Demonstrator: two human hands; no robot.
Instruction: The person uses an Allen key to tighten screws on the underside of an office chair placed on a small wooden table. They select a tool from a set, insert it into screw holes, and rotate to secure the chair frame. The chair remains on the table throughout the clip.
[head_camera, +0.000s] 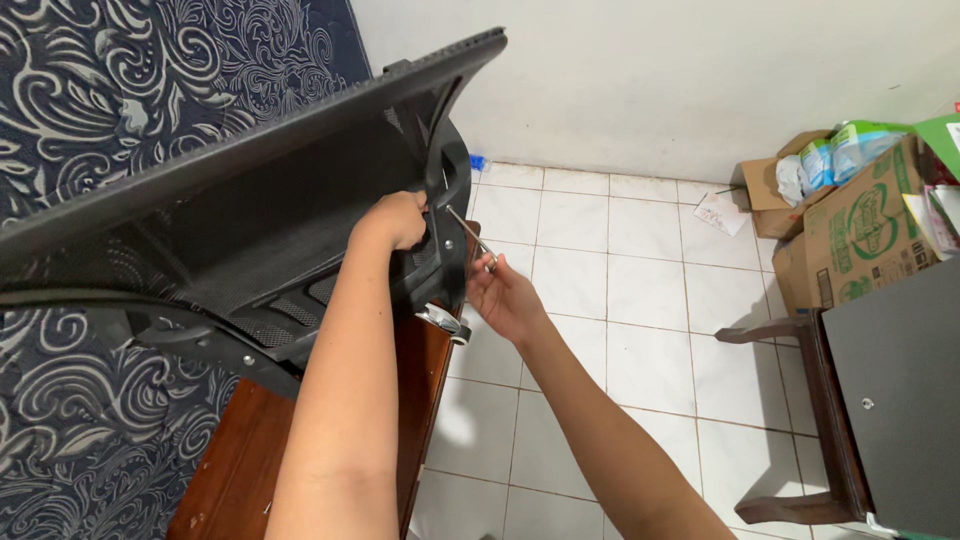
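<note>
The right hand (507, 297) is closed around the bent end of a thin metal hex key (470, 239), whose tip meets the black plastic spine of the mesh chair back (250, 200); the key is stiff but slick and small, best pinched at the bend. The left hand (398, 218) grips that spine. Propped over the wooden desk (250, 460), the back looks light but bulky and springy, so its rigid frame gives the safest hold.

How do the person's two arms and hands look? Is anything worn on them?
Both arms are bare up to the frame's lower edge: no sleeves show. The left hand and the right hand wear no gloves, and no watch or bracelet shows on either wrist. I cannot make out any ring.
</note>
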